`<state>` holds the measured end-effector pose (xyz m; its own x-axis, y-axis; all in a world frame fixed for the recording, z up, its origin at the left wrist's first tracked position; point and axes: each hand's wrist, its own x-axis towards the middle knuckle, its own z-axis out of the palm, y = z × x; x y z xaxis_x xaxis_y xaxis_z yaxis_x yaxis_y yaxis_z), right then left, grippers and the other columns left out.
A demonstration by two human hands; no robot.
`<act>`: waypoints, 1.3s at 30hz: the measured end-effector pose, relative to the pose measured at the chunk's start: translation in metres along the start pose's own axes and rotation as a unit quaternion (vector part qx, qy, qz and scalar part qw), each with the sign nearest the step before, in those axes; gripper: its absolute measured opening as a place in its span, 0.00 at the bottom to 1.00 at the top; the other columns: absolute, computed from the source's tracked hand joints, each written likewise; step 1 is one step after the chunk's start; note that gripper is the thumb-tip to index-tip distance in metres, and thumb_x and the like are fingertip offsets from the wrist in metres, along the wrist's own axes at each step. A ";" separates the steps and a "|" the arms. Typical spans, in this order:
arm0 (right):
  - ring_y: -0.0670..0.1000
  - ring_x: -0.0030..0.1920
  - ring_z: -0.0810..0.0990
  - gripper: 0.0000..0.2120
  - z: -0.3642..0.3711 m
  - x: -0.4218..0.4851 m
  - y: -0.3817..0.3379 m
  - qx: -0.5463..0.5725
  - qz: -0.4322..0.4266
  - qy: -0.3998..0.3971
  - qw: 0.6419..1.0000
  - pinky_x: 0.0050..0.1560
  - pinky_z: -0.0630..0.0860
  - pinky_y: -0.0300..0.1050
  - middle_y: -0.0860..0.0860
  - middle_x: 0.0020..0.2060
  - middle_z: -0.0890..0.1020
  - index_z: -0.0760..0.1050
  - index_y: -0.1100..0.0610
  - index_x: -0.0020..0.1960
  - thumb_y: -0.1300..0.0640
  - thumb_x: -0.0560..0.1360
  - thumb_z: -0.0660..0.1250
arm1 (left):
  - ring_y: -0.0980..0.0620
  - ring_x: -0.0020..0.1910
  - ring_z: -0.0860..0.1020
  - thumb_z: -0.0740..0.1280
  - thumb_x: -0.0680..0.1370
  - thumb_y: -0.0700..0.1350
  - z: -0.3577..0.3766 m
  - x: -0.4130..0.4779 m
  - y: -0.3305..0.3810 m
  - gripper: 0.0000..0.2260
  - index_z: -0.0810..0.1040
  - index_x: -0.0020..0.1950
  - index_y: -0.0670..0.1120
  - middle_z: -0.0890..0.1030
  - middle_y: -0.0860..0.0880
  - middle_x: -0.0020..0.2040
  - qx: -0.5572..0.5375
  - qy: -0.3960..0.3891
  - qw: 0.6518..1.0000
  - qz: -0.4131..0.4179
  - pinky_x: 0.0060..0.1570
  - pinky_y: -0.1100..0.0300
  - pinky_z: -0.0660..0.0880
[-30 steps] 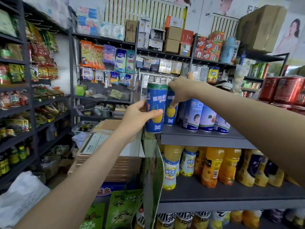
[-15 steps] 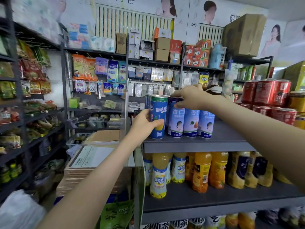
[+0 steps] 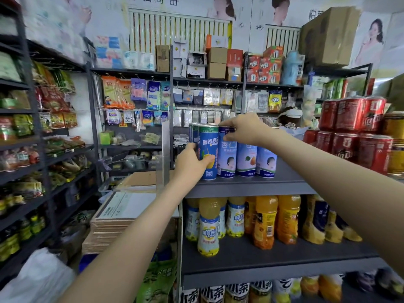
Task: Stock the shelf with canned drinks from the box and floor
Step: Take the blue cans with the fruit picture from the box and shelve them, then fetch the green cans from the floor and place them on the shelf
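Left hand (image 3: pixel 191 162): reaches up from the lower left, its fingers and thumb wrapped round the lower half of the blue can (image 3: pixel 208 149)
Blue can: upright, with a yellow fruit on the label, at the front left corner of the top shelf (image 3: pixel 251 185); its base looks to be on the shelf surface
Right hand (image 3: pixel 242 129): comes in from the right, its fingers curled down over the top rim of the white-and-blue can (image 3: pixel 227 159), gripping it from above
White-and-blue can: upright on the top shelf, touching the right side of the blue can
Row of cans: two more of the same white-and-blue kind (image 3: pixel 246 160) stand in line just to the right, side by side
Behind the blue can: another blue can (image 3: pixel 193 133) shows partly, further back at the left edge of the shelf
Red cans (image 3: pixel 349 132): stacked in two tiers at the right end of the top shelf, well apart from both hands
Shelf below: orange juice bottles (image 3: pixel 265 219) and pale yellow drink bottles (image 3: pixel 208 230) stand upright
Left of the rack: a stack of flat cardboard (image 3: pixel 131 206)
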<state>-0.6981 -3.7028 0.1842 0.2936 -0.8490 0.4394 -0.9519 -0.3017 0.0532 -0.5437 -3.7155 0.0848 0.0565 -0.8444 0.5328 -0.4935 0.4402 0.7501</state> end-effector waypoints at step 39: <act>0.55 0.76 0.48 0.43 0.573 -0.511 -0.496 0.081 -0.465 -0.455 0.755 0.74 0.49 0.49 0.54 0.76 0.50 0.39 0.58 0.77 0.66 0.74 0.64 | 0.47 0.60 0.75 0.59 0.75 0.56 -0.243 -0.739 -0.334 0.23 0.74 0.66 0.47 0.77 0.47 0.62 0.399 -0.116 0.822 -0.390 0.61 0.54 0.68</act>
<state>-0.3261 -3.3679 -0.5805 0.8374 -0.1608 -0.5225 -0.2946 -0.9378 -0.1836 -0.2091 -3.1641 -0.4646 0.5039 -0.8513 -0.1463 -0.8031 -0.5241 0.2834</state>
